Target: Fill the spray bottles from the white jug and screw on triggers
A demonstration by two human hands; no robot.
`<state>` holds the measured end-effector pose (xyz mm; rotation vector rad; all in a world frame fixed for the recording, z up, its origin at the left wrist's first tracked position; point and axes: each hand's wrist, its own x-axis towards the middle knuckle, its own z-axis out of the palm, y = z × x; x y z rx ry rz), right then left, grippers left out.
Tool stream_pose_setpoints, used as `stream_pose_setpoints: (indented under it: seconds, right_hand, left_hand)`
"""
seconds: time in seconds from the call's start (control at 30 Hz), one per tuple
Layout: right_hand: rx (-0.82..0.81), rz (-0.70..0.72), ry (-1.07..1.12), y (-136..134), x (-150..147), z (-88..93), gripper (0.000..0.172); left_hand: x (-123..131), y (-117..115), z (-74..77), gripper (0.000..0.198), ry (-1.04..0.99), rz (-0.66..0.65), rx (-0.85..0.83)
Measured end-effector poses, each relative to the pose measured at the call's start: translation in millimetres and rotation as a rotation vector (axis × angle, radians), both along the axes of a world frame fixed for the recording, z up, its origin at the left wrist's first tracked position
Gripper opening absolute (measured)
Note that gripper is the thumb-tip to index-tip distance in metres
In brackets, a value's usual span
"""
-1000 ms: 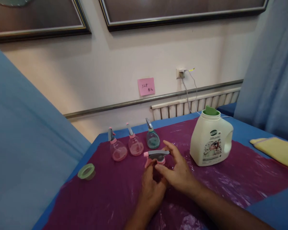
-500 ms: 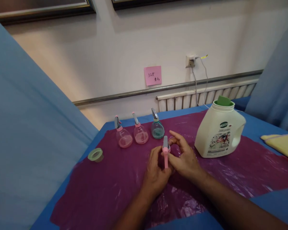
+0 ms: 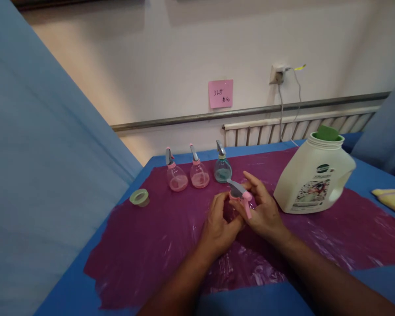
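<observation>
Both my hands meet over the purple sheet (image 3: pixel 151 245) at the table's middle. My left hand (image 3: pixel 219 226) is curled round the body of a small clear bottle, mostly hidden under its fingers. My right hand (image 3: pixel 261 210) pinches the pink and grey spray head (image 3: pixel 239 193) on top of that bottle, its pink trigger pointing down to the right. Behind them stand two pink spray bottles (image 3: pixel 176 175) (image 3: pixel 199 173) and a teal spray bottle (image 3: pixel 222 167) in a row.
A large white detergent jug (image 3: pixel 316 177) with an open green spout stands to the right. A green cap (image 3: pixel 139 197) lies at the sheet's left edge. A yellow cloth (image 3: pixel 393 199) lies far right. Blue drapes flank both sides; a wall with a radiator is behind.
The spray head has turned in my right hand, its trigger swinging from left to front to right. The view has tilted down and to the left.
</observation>
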<state>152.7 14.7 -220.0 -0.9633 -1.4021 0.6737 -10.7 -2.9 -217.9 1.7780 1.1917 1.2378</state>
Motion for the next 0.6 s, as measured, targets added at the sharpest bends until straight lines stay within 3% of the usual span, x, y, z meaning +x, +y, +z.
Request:
stream_pose_setpoints:
  seconds: [0.3, 0.5, 0.6]
  right_hand:
    - [0.019, 0.073, -0.064, -4.6, 7.6, 2.2, 0.08]
    - [0.071, -0.032, -0.012, -0.9, 0.4, 16.6, 0.044]
    - [0.146, -0.06, -0.009, -4.6, 1.8, 20.1, 0.048]
  left_hand:
    - [-0.5, 0.1, -0.5, 0.053, 0.022, -0.006, -0.007]
    - [1.3, 1.1, -2.2, 0.054, 0.03, 0.005, 0.015]
    - [1.4, 2.4, -3.1, 0.056, 0.052, 0.017, 0.024]
